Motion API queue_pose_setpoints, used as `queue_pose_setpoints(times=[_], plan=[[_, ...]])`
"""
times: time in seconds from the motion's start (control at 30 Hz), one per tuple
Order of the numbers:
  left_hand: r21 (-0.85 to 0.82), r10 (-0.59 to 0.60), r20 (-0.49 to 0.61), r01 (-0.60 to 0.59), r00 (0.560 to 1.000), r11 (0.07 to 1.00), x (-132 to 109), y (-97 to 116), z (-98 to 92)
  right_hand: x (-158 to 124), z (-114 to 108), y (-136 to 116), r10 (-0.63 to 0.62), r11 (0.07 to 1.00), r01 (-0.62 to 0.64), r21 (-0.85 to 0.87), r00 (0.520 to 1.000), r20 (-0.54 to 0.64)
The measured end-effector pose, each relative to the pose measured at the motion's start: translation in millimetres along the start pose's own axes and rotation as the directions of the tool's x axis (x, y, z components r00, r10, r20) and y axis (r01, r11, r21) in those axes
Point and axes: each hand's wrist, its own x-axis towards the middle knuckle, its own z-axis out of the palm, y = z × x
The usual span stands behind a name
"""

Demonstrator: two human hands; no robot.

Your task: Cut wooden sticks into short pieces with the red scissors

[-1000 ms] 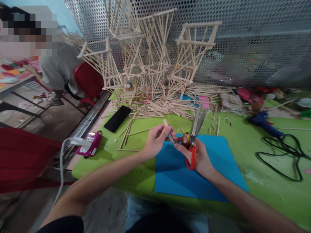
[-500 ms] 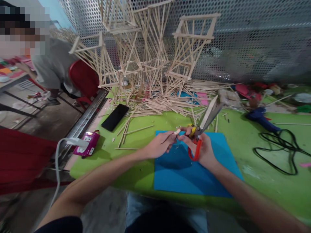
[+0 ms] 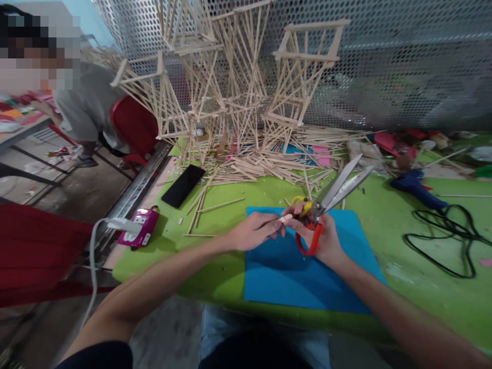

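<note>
My left hand (image 3: 255, 230) pinches a short pale piece of wooden stick (image 3: 285, 219) between thumb and fingers. My right hand (image 3: 321, 238) is closed around a pair of scissors (image 3: 318, 210) with one red and one yellow handle. The blades stand apart, pointing away to the upper right. My right thumb and fingertips also touch the far end of the wooden piece. Both hands are above a blue sheet (image 3: 292, 282) lying on the green tabletop (image 3: 215, 266).
Behind the hands are a pile of thin sticks (image 3: 261, 166) and tall stick structures (image 3: 246, 72). A phone (image 3: 183, 185) and a purple power strip (image 3: 140, 228) lie left. A blue glue gun (image 3: 417, 188) with a black cord is right. A person (image 3: 90, 102) sits at far left.
The scissors have tilted further to the right and their blades have spread wider. The fingertips of both hands have shifted slightly around the wooden piece.
</note>
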Motion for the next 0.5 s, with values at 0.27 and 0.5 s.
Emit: queue_pose_setpoints(times=[0.27, 0.5], plan=[[-0.130, 0.045, -0.044, -0.050, 0.998, 0.990, 2.4, -1.7, -2.5, 11.0, -31.3, -14.9, -0.095, 0.937, 0.078, -0.342, 0.995, -0.035], [-0.303, 0.006, -0.081, -0.031, 0.997, 0.952, 5.5, -3.3, -1.5, 0.4, -61.5, -53.0, 0.222, 0.840, -0.097, -0.535, 0.959, 0.175]])
